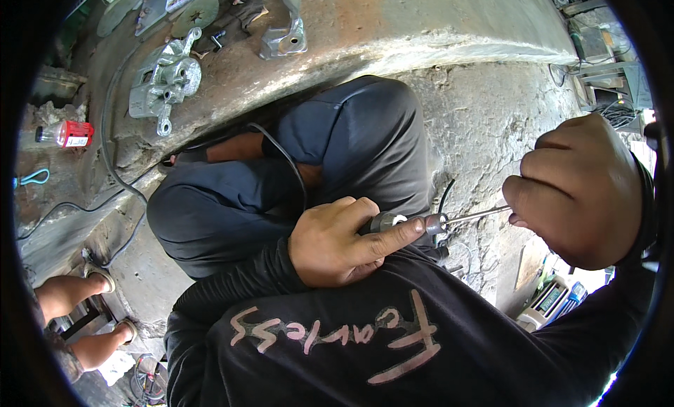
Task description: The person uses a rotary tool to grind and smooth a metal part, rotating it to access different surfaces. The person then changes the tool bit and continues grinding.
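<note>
My left hand [340, 242] is closed around a dark cylindrical tool [435, 223], its index finger stretched along the barrel toward the collar end. A thin metal rod [477, 215] runs from that end to my right hand [579, 193], whose fingers are curled into a fist around it. The rod's far end is hidden inside the fist, so I cannot tell what handle it has. Both hands are above my lap, over the black shirt and dark trousers [358, 126]. A black cable [284, 154] passes across my legs near the left hand.
Up on the concrete ledge lie a grey metal casting [167, 81], a metal bracket [286, 35] and a round disc [195, 15]. A red-labelled bottle [74, 134] lies at the left. Another person's legs [77, 298] show at lower left. A box-shaped device [544, 302] stands at lower right.
</note>
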Motion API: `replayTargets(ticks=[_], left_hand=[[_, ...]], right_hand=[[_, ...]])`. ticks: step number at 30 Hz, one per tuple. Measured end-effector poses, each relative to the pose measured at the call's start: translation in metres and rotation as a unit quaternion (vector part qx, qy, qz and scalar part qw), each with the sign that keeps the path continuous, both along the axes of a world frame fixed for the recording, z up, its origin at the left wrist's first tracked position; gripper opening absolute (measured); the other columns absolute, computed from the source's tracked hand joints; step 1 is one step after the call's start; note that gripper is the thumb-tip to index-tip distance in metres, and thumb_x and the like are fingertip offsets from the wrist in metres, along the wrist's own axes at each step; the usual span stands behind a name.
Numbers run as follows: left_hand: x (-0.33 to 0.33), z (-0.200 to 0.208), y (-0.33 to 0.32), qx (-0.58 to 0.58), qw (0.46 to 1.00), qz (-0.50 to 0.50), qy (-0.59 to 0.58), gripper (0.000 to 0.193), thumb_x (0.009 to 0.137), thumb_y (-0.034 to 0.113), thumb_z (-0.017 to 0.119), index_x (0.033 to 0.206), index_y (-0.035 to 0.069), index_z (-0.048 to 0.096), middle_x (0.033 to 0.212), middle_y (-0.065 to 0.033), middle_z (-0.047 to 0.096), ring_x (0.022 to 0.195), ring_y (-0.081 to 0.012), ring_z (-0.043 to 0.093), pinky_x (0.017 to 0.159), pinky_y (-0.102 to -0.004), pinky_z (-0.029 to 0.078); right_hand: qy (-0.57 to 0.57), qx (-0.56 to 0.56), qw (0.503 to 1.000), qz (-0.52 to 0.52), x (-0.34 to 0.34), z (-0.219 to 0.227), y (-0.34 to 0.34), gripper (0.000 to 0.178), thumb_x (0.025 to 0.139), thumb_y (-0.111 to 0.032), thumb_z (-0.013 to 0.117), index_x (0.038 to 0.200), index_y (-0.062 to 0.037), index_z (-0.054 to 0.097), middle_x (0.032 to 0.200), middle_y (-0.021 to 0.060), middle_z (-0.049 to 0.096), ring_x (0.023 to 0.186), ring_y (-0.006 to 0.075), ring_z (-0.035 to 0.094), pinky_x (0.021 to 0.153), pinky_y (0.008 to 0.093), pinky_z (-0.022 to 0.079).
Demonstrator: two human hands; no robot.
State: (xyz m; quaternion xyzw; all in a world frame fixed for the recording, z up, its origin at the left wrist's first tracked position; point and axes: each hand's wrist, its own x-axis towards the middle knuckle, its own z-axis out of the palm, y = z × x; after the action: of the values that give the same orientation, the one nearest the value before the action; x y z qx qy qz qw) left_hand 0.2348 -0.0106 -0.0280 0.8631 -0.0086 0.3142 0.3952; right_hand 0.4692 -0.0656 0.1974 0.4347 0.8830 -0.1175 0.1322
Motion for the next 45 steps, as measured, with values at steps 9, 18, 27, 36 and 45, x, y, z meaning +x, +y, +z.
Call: replayTargets(ticks=[9, 18, 27, 36, 45], left_hand=[[-0.001, 0.004, -0.001, 0.030, 1.000, -0.001, 0.009, 0.072, 0.069, 0.012, 0.077, 0.138, 0.024, 0.058, 0.084, -0.0074, 0.046, 0.063, -0.0201, 0.051, 0.050, -0.0315, 0.046], [-0.002, 0.001, 0.000, 0.017, 1.000, -0.013, -0.003, 0.066, 0.071, 0.011, 0.075, 0.135, 0.024, 0.061, 0.081, -0.0075, 0.046, 0.062, -0.0201, 0.051, 0.049, -0.0313, 0.045], [0.002, 0.003, -0.003, 0.018, 1.000, -0.002, -0.012, 0.065, 0.071, 0.010, 0.075, 0.134, 0.024, 0.062, 0.081, -0.0072, 0.046, 0.061, -0.0196, 0.051, 0.048, -0.0305, 0.045], [-0.003, 0.003, 0.003, 0.013, 0.999, -0.029, 0.014, 0.070, 0.078, 0.012, 0.076, 0.143, 0.017, 0.052, 0.091, -0.0120, 0.059, 0.069, -0.0255, 0.060, 0.055, -0.0349, 0.052], [0.001, 0.002, -0.001, 0.012, 1.000, 0.004, -0.009, 0.083, 0.062, 0.008, 0.077, 0.141, 0.026, 0.057, 0.083, -0.0067, 0.046, 0.060, -0.0206, 0.051, 0.049, -0.0312, 0.047]], right_hand=[[-0.034, -0.147, 0.984, -0.095, -0.008, 0.012, 0.006, 0.018, 0.069, -0.013, 0.076, 0.075, -0.0057, 0.061, 0.058, 0.0057, 0.056, 0.055, 0.0244, 0.060, 0.054, 0.0401, 0.040], [0.030, -0.057, 0.998, -0.022, -0.002, -0.003, -0.001, 0.025, 0.062, -0.017, 0.079, 0.075, -0.0044, 0.062, 0.058, 0.0044, 0.054, 0.050, 0.0226, 0.058, 0.043, 0.0373, 0.038], [0.060, 0.069, 0.995, 0.041, -0.004, -0.012, -0.006, 0.025, 0.055, -0.012, 0.073, 0.073, 0.0022, 0.063, 0.056, 0.0017, 0.044, 0.049, 0.0155, 0.044, 0.043, 0.0320, 0.031], [0.066, 0.172, 0.975, 0.125, 0.002, -0.019, -0.008, 0.037, 0.051, -0.016, 0.069, 0.081, 0.0047, 0.065, 0.067, 0.0047, 0.044, 0.063, 0.0191, 0.043, 0.051, 0.0345, 0.032], [0.016, 0.083, 0.996, 0.022, -0.009, -0.008, -0.006, 0.029, 0.055, -0.020, 0.069, 0.073, 0.0004, 0.061, 0.068, 0.0053, 0.047, 0.059, 0.0187, 0.046, 0.043, 0.0318, 0.034]])
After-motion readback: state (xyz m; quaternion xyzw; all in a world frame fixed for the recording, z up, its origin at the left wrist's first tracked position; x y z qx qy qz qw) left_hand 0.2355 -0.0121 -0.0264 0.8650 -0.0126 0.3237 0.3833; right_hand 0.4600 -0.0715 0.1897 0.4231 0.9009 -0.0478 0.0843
